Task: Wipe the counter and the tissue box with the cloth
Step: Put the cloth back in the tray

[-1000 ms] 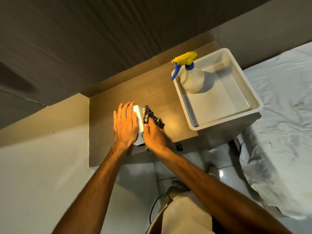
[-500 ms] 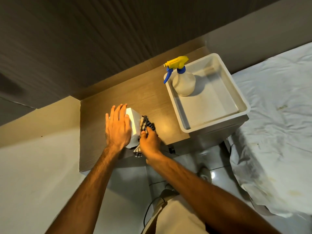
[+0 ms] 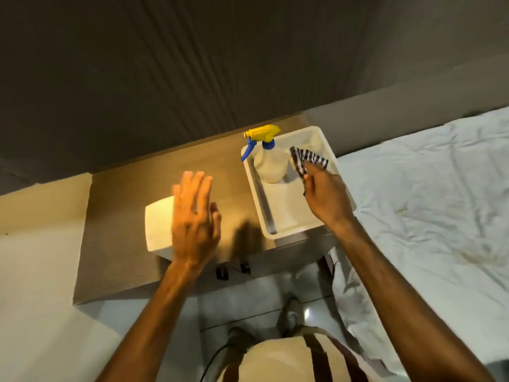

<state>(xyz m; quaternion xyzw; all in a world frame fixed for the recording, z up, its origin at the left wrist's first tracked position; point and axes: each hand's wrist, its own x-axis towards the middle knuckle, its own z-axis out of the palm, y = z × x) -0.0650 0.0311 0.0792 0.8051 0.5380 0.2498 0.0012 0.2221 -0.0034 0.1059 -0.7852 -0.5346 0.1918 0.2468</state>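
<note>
The white tissue box [image 3: 159, 224] stands on the wooden counter [image 3: 115, 210], near its front edge. My left hand [image 3: 194, 216] hovers just to its right, fingers spread, holding nothing and covering the box's right side. My right hand [image 3: 325, 197] is over the white tray [image 3: 278, 232] and pinches the black-and-white checked cloth [image 3: 308, 159], which hangs above the tray's far end, beside the spray bottle.
A spray bottle [image 3: 268, 161] with a yellow and blue trigger head stands in the tray's far left corner. A bed with a crumpled white sheet [image 3: 427, 205] lies to the right. A dark panelled wall [image 3: 220, 64] backs the counter. Tiled floor [image 3: 248, 304] is below.
My right hand has carried the cloth from the tissue box's side over to the tray. My left hand has lifted off the box top and shifted right.
</note>
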